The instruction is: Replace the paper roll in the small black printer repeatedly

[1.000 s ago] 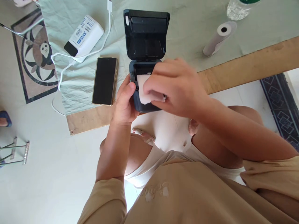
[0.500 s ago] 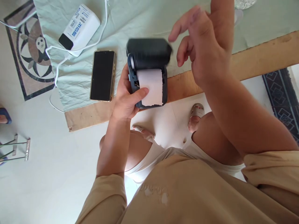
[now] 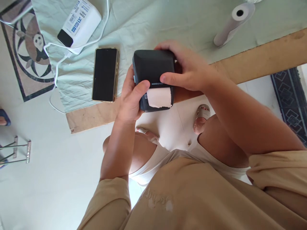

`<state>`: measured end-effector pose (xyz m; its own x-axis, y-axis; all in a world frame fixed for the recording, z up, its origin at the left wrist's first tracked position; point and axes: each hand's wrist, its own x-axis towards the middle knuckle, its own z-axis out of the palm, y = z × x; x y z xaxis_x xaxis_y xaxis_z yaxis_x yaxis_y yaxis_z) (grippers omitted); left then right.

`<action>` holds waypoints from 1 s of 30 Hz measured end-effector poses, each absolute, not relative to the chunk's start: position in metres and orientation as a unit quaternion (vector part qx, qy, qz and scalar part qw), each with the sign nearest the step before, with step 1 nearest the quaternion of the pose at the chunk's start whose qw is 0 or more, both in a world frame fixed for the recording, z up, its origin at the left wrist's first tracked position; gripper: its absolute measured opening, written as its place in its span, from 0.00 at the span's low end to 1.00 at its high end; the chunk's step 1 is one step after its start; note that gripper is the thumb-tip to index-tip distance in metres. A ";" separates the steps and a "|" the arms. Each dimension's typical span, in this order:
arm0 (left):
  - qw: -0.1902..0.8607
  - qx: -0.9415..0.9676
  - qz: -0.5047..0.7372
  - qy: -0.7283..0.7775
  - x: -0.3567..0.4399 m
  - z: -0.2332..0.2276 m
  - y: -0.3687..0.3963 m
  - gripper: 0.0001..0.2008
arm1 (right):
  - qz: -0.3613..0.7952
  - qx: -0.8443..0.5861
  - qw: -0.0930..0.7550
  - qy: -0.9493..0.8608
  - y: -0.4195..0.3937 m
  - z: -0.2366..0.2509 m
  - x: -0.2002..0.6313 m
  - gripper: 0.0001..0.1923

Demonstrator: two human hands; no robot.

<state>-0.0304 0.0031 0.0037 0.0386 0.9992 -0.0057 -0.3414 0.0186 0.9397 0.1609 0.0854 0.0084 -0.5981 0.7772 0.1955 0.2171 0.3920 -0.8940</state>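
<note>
Both my hands grip a dark label printer (image 3: 153, 65) held over the table's front edge. Its lid is down, and a strip of white paper (image 3: 159, 97) with a torn edge hangs out below the lid. My left hand (image 3: 131, 95) wraps the printer's left side, thumb on the front. My right hand (image 3: 187, 68) holds the right side, its thumb lying on the lid beside the printed lettering. The fingers behind the printer are partly hidden. Left of it, a smartphone (image 3: 105, 75) with a dark screen lies on the cloth.
A white boxy device (image 3: 87, 27) with a printed label lies at the upper left, a white cable (image 3: 98, 40) running across it. On the right is a white paper roll (image 3: 229, 25). A pale green cloth (image 3: 134, 22) covers the wooden table (image 3: 93, 113).
The printer's lid has swung from raised to down, covering the paper roll inside. My right hand has come from the air at the right onto the printer. My left hand keeps its hold.
</note>
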 end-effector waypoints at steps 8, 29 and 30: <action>0.633 0.369 0.541 0.413 -0.030 0.009 0.006 0.23 | 0.444 -0.347 0.320 -0.762 0.084 0.008 0.159 0.28; 0.622 0.354 0.577 0.394 -0.034 0.006 0.010 0.23 | 0.284 -0.313 0.405 -0.811 0.063 0.050 0.165 0.23; 0.619 0.369 0.571 0.392 -0.034 0.007 0.008 0.22 | 0.263 -0.335 0.438 -0.792 0.063 0.051 0.165 0.18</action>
